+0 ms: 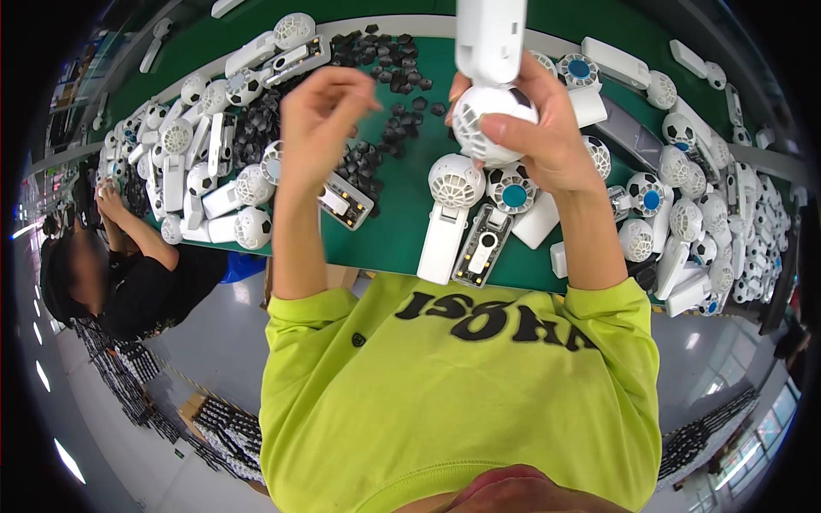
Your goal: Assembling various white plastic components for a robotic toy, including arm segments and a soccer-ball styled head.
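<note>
My right hand (547, 128) is wrapped round a white handheld fan (489, 47) with a football-patterned round head (486, 128), its thumb lying across the grille. The handle points away from me, up past the top of the view. To the left, my left hand (325, 111) is raised above the table with fingers curled and thumb against them; whatever they pinch, if anything, is hidden. Small black pentagon pieces (396, 128) are scattered between the hands. Below the held fan lie a white fan (449, 205), a fan head with a blue centre (513, 197) and an opened handle showing its circuit board (483, 248).
Fans and fan parts are heaped at left (201, 179) and right (684, 218) on the green table (389, 244). More black pieces (261, 128) form a pile beside my left forearm. A co-worker in black (145, 282) handles something at the table's far left.
</note>
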Action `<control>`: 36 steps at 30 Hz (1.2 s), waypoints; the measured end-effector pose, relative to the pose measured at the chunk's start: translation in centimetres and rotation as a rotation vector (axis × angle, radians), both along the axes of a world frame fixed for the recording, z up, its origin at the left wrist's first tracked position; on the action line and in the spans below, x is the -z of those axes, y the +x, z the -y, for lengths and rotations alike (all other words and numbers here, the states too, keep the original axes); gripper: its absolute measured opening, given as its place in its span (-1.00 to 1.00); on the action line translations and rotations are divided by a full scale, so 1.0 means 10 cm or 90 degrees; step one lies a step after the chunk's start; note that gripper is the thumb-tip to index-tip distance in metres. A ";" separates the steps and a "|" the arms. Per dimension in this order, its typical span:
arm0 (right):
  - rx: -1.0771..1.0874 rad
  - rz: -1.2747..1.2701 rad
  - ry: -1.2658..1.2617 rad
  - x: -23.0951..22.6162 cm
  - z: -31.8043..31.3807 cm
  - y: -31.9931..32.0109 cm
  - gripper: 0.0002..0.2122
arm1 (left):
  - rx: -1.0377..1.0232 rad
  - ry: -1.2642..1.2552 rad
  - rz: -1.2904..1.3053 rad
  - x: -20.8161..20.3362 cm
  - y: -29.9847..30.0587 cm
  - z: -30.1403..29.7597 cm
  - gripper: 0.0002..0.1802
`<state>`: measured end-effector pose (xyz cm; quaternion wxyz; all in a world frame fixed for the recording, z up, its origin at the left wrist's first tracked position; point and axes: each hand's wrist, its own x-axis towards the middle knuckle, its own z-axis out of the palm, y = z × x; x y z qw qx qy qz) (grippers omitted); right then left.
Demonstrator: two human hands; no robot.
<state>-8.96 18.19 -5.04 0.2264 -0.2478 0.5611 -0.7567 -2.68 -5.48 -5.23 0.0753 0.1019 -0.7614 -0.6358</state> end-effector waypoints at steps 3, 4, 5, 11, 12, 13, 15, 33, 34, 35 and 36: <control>0.035 0.007 -0.036 0.02 -0.01 -0.02 -0.43 | 0.032 -0.359 -0.071 0.32 0.08 0.31 -0.90; 0.052 0.031 -0.018 0.00 0.00 -0.02 -0.44 | 0.048 -0.540 -0.108 0.39 0.14 0.36 -0.89; 0.066 0.049 0.000 -0.01 0.02 -0.04 -0.46 | 0.047 -0.542 -0.107 0.41 0.15 0.32 -0.89; 0.118 0.064 -0.022 0.03 -0.03 -0.06 -0.52 | 0.178 -0.664 -0.029 0.45 0.14 0.07 -0.85; 0.083 0.082 -0.063 0.05 -0.05 -0.08 -0.53 | 0.191 -0.654 -0.003 0.45 0.15 0.06 -0.85; 0.051 0.099 -0.105 0.06 -0.08 -0.09 -0.53 | 0.197 -0.655 -0.008 0.45 0.14 0.06 -0.85; 0.025 0.115 -0.149 0.10 -0.10 -0.11 -0.53 | 0.193 -0.487 -0.097 0.43 0.13 0.07 -0.81; 0.204 0.180 -0.120 0.01 0.08 -0.01 -0.62 | 0.052 -0.362 -0.254 -0.13 0.17 -0.98 -0.73; 0.205 0.165 -0.121 0.01 0.09 0.00 -0.62 | 0.044 -0.358 -0.226 -0.15 0.16 -0.97 -0.69; 0.207 0.164 -0.122 0.02 0.09 0.00 -0.62 | 0.035 -0.355 -0.200 -0.17 0.14 -0.96 -0.64; 0.211 0.143 -0.107 0.04 0.08 -0.01 -0.61 | 0.028 -0.351 -0.173 -0.18 0.13 -0.97 -0.59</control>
